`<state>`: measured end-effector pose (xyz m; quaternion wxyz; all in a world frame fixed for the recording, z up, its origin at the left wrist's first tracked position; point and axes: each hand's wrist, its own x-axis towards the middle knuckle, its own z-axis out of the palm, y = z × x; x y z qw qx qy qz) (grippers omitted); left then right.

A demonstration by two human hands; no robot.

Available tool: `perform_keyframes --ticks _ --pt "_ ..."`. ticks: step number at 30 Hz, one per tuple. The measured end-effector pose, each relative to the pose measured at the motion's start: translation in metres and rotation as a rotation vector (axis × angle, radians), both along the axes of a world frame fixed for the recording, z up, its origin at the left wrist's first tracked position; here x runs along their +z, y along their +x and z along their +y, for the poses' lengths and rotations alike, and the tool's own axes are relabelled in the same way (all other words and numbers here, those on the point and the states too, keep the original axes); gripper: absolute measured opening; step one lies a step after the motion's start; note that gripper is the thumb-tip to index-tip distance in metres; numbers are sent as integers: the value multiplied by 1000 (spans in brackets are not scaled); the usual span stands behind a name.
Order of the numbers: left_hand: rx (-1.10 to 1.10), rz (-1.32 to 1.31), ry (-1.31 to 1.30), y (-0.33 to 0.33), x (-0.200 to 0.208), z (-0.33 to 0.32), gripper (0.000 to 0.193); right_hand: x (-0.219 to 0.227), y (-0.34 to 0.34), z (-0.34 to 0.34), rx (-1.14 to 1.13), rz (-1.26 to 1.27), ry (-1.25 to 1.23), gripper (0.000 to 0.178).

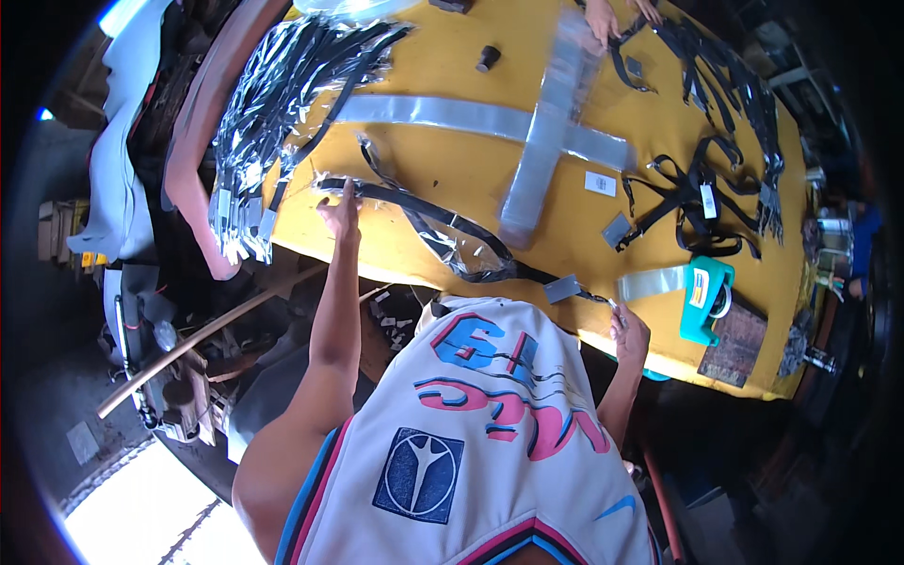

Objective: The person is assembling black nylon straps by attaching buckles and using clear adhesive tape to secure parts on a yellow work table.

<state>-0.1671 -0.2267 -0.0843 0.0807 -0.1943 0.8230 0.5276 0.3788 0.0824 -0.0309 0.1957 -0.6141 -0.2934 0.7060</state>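
Note:
A long black strap (452, 219) stretches across the front of the yellow table, partly wrapped in clear plastic. My left hand (341, 217) grips its left end, the thumb lying over it. At the other end my right hand (629, 335) is closed on the thin tip, just past a grey tag (563, 288). A looped stretch of strap in clear film (441, 247) hangs below the middle. Right of my right hand stands a green tape dispenser (706, 301), with a clear, wide strip (652, 282) reaching left from it.
Black straps in shiny plastic (282, 104) pile up at the far left of the yellow table (414, 162). Long clear strips (551, 132) cross mid-table. Loose black straps (692, 198) and a white card (601, 184) lie right. Another person's hands (605, 21) work at the far edge.

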Motion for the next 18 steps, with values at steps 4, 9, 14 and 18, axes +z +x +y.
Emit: perform_keyframes --ticks 4,9,14,18 --pt "-35 -38 103 -19 -6 7 56 -2 3 -5 -15 37 -7 19" --pt "-130 -132 224 -34 3 12 17 -6 1 -4 -18 66 6 20" --pt "-284 34 604 -33 37 51 16 -14 8 -7 -47 53 8 21" --pt "-521 138 895 -50 43 93 16 -8 4 -9 -42 43 -5 20"
